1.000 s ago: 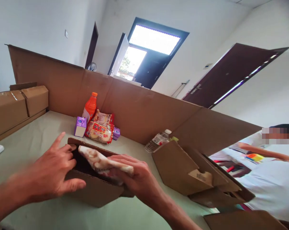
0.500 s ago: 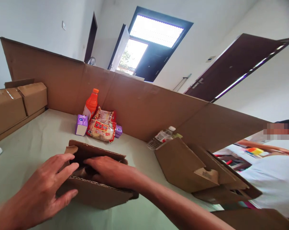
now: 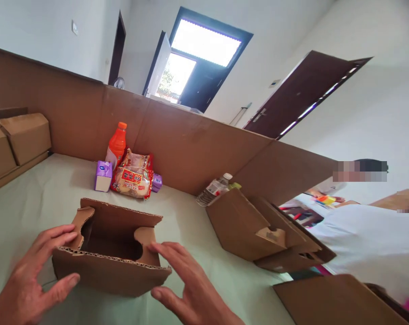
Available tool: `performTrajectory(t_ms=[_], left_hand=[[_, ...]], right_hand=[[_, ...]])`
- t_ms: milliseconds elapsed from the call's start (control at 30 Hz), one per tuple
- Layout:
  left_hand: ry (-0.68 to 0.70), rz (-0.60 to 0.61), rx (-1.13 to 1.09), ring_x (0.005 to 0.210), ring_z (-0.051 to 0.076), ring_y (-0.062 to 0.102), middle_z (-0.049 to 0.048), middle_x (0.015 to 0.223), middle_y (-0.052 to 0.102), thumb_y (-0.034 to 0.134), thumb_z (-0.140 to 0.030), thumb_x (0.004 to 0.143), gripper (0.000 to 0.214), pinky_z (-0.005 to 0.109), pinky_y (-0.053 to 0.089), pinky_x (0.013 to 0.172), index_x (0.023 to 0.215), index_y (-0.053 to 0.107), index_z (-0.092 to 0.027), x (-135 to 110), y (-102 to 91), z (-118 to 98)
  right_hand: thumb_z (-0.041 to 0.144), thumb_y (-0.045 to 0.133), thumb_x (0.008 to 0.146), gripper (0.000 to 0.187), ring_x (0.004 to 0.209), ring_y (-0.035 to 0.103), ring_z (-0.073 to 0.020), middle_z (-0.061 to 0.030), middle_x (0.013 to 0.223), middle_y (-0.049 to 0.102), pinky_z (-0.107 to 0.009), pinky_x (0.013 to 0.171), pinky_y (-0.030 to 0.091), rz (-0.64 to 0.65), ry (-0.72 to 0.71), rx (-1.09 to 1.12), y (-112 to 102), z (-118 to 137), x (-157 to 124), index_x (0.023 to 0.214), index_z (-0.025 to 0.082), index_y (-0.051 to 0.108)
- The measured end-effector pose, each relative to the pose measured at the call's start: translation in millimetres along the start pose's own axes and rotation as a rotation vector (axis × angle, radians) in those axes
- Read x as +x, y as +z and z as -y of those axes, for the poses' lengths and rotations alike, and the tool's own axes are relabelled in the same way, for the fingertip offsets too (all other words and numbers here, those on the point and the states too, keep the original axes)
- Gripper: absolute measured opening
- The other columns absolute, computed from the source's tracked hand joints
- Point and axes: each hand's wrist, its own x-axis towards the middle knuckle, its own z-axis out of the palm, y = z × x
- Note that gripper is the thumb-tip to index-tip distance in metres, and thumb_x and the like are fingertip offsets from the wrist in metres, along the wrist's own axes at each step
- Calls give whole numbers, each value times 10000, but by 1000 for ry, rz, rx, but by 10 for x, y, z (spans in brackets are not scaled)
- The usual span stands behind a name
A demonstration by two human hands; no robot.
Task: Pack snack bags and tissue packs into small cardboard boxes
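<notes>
A small cardboard box (image 3: pixel 113 277) stands on the green cloth in front of me, its top uncovered and short notched flaps at both ends. My left hand (image 3: pixel 38 271) is at the box's left end, fingertips against the flap there, thumb spread out near the front wall. At the opposite end, my right hand (image 3: pixel 191 282) has its fingertips at the right flap and its thumb apart, below the front corner. Neither hand is closed around anything. The visible inside of the box is dark brown cardboard; part of its floor is hidden by the front wall.
Behind the box stand an orange bottle (image 3: pixel 117 142), a purple tissue pack (image 3: pixel 103 176) and a red snack bag (image 3: pixel 132 180). A clear bottle (image 3: pixel 213 192) leans near larger cardboard boxes (image 3: pixel 238 225) on the right. A cardboard wall (image 3: pixel 184 140) runs behind. People sit at right.
My right hand has come out of the box and moved to its right end. The left hand has shifted slightly left and down, to the box's left end. The view has turned right.
</notes>
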Motion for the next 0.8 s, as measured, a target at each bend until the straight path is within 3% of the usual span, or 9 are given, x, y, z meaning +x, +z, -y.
performTrajectory(t_ms=[67, 167, 267, 367, 433, 533, 633, 733, 800], left_hand=[[11, -16, -2, 1265, 299, 592, 58, 1368, 611, 581, -538, 927, 424, 451, 530, 1024, 1299, 578, -336, 21, 8, -16], [18, -56, 12, 1181, 275, 639, 54, 1244, 678, 546, -511, 956, 329, 402, 551, 979, 1200, 641, -311, 66, 18, 4], [33, -72, 68, 1056, 235, 691, 27, 1140, 709, 595, -491, 936, 281, 334, 574, 917, 1146, 647, -311, 123, 46, 72], [-24, -91, 144, 993, 235, 714, 44, 1167, 697, 600, -533, 917, 445, 321, 612, 819, 1303, 559, -314, 155, 85, 115], [-71, -104, 148, 997, 242, 710, 68, 1217, 667, 576, -537, 929, 525, 346, 622, 815, 1394, 485, -312, 163, 105, 98], [-48, -91, 94, 1217, 290, 625, 111, 1427, 538, 536, -463, 964, 513, 447, 573, 975, 1446, 443, -314, 185, 112, 38], [35, 2, 47, 1417, 328, 457, 100, 1596, 382, 505, -358, 972, 460, 522, 465, 1101, 1431, 498, -325, 258, 85, 31], [77, 214, -40, 1400, 317, 486, 83, 1604, 398, 485, -333, 958, 410, 496, 480, 1084, 1349, 609, -326, 364, 16, 117], [99, 346, -94, 1382, 323, 509, 83, 1607, 396, 557, -366, 908, 441, 482, 503, 1057, 1343, 620, -332, 413, -53, 185]], right_hand=[[446, 673, 890, 569, 1193, 635, -323, -123, 1225, 719, -440, 943, 580, -14, -24, -16, 74, 25, 86, 1406, 227, 574], [314, 667, 864, 607, 1092, 669, -301, -110, 1181, 729, -429, 890, 582, -23, -59, -19, 67, 13, 163, 1446, 232, 514], [394, 653, 910, 663, 1191, 641, -319, -143, 1357, 645, -468, 963, 540, -121, -101, -90, 24, -53, 233, 1508, 233, 418], [584, 592, 933, 834, 1370, 505, -367, -207, 1543, 459, -534, 1035, 488, -233, -91, -138, 24, -126, 336, 1593, 202, 254], [613, 531, 958, 819, 1360, 524, -332, -201, 1517, 496, -496, 1037, 501, -159, -118, -68, 55, -160, 382, 1601, 194, 245], [497, 472, 1021, 560, 1345, 550, -278, -134, 1441, 596, -451, 1082, 482, 23, -176, 20, 126, -196, 355, 1515, 233, 451], [487, 413, 1044, 534, 1427, 465, -276, -106, 1502, 546, -472, 1141, 434, 54, -206, 38, 206, -239, 244, 1523, 255, 457], [503, 368, 1052, 566, 1470, 402, -260, -79, 1560, 479, -456, 1150, 438, 9, -225, 80, 282, -287, 153, 1576, 288, 362], [451, 391, 1054, 518, 1478, 387, -253, -50, 1570, 466, -446, 1148, 447, -19, -228, 102, 323, -321, 134, 1557, 328, 395]])
